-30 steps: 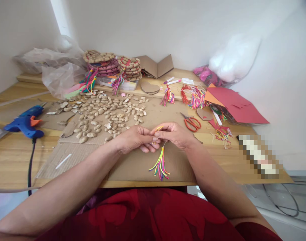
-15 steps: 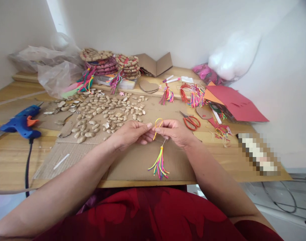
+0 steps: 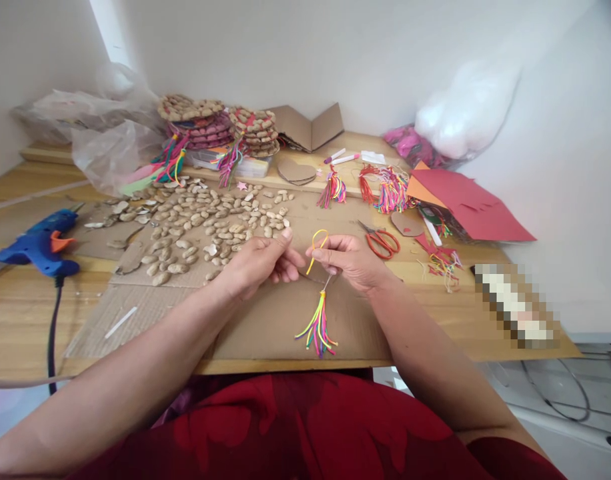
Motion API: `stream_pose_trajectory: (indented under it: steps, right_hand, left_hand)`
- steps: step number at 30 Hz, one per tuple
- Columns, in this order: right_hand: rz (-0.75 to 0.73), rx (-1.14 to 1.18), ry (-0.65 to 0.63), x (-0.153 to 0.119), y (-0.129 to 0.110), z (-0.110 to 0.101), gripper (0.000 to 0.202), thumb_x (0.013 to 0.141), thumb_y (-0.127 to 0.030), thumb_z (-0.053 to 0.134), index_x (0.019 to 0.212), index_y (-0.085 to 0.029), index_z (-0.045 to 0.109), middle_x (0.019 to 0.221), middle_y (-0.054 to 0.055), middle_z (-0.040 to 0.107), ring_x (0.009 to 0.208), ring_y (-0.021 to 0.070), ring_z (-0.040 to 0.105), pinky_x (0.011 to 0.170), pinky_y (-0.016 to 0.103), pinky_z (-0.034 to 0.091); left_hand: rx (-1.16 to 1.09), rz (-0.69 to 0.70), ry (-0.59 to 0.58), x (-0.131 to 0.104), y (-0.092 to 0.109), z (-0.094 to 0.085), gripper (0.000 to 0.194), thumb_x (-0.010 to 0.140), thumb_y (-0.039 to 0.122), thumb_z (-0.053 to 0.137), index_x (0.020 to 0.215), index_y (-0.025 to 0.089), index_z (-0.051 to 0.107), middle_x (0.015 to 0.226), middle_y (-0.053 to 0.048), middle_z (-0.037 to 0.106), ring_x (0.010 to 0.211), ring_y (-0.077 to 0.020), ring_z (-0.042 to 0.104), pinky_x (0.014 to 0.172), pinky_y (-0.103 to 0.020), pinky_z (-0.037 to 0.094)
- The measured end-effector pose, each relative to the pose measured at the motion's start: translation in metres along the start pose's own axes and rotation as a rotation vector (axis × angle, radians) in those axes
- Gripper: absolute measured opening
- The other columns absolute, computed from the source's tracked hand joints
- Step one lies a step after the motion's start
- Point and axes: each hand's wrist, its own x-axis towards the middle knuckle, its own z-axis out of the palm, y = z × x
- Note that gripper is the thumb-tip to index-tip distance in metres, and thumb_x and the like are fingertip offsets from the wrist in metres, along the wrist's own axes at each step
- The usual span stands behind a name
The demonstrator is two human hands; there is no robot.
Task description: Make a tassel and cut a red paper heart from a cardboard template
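My right hand [image 3: 348,261] pinches a yellow cord [image 3: 317,245] that bends into a small loop above the fingertips. From the same hand a colourful tassel [image 3: 318,325] hangs on a thin pale string, its yellow, pink, green and purple strands spreading over the cardboard mat [image 3: 265,333]. Just left of the loop, my left hand [image 3: 265,261] has its thumb raised and fingers apart, holding nothing that shows. Whole peanuts [image 3: 200,210] are scattered past my left hand. Beyond my right hand lie scissors [image 3: 382,243] with orange handles.
A blue glue gun [image 3: 40,245] with a black cable lies at the left. Stacked peanut-covered pieces [image 3: 253,130] with tassels stand behind, near a heart-shaped cardboard piece [image 3: 295,171]. Tassels [image 3: 393,190] and red paper [image 3: 475,200] lie at the right, beside a blurred-out object [image 3: 515,303].
My left thumb and fingers have parted and drawn slightly left, away from the yellow cord. My right hand keeps hold of the cord, and the tassel still hangs in about the same place.
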Motion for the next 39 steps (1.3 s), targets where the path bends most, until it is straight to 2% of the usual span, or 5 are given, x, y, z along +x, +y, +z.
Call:
stream_pose_trajectory:
  steps: [7, 13, 17, 26, 39]
  right_hand:
    - [0.008, 0.035, 0.019, -0.001, -0.004, 0.002, 0.031, 0.069, -0.044, 0.086, 0.076, -0.018, 0.073, 0.061, -0.005, 0.05, 0.052, 0.0076, 0.034, 0.05, 0.027, 0.021]
    - [-0.004, 0.078, 0.033, 0.0, -0.003, 0.001, 0.029, 0.069, -0.042, 0.087, 0.075, -0.018, 0.073, 0.062, -0.005, 0.05, 0.054, 0.0068, 0.035, 0.049, 0.025, 0.021]
    - [-0.017, 0.098, 0.029, 0.001, -0.002, 0.0, 0.027, 0.07, -0.04, 0.087, 0.081, -0.018, 0.077, 0.063, -0.005, 0.05, 0.054, 0.0063, 0.036, 0.049, 0.025, 0.021]
    - [-0.011, 0.057, 0.013, 0.002, 0.0, 0.005, 0.03, 0.07, -0.044, 0.085, 0.076, -0.018, 0.073, 0.065, -0.003, 0.058, 0.054, 0.0073, 0.036, 0.049, 0.025, 0.023]
    - [-0.019, 0.047, -0.032, 0.0, -0.004, 0.014, 0.031, 0.072, -0.043, 0.083, 0.068, -0.017, 0.068, 0.066, 0.001, 0.07, 0.054, 0.0087, 0.05, 0.052, 0.025, 0.033]
  left_hand:
    - [-0.116, 0.069, -0.012, 0.003, -0.003, -0.001, 0.053, 0.084, 0.061, 0.063, 0.096, 0.012, 0.078, 0.073, -0.009, 0.074, 0.061, -0.0142, 0.061, 0.056, -0.024, 0.043]
    - [-0.018, 0.158, 0.077, 0.0, 0.0, 0.0, 0.046, 0.072, 0.057, 0.079, 0.089, 0.014, 0.08, 0.067, -0.005, 0.071, 0.055, -0.0111, 0.055, 0.051, -0.022, 0.038]
    - [-0.054, 0.179, 0.115, 0.002, -0.004, 0.0, 0.049, 0.078, 0.063, 0.072, 0.079, 0.014, 0.077, 0.061, -0.005, 0.068, 0.052, -0.0106, 0.054, 0.049, -0.022, 0.037]
    - [-0.227, 0.052, -0.091, 0.001, -0.003, 0.003, 0.04, 0.065, 0.032, 0.09, 0.099, 0.014, 0.079, 0.084, -0.006, 0.075, 0.073, -0.0125, 0.066, 0.066, -0.022, 0.053]
    - [-0.195, -0.036, -0.124, 0.001, -0.005, 0.002, 0.043, 0.06, 0.033, 0.094, 0.096, 0.015, 0.079, 0.08, -0.006, 0.075, 0.073, -0.0129, 0.067, 0.064, -0.021, 0.054]
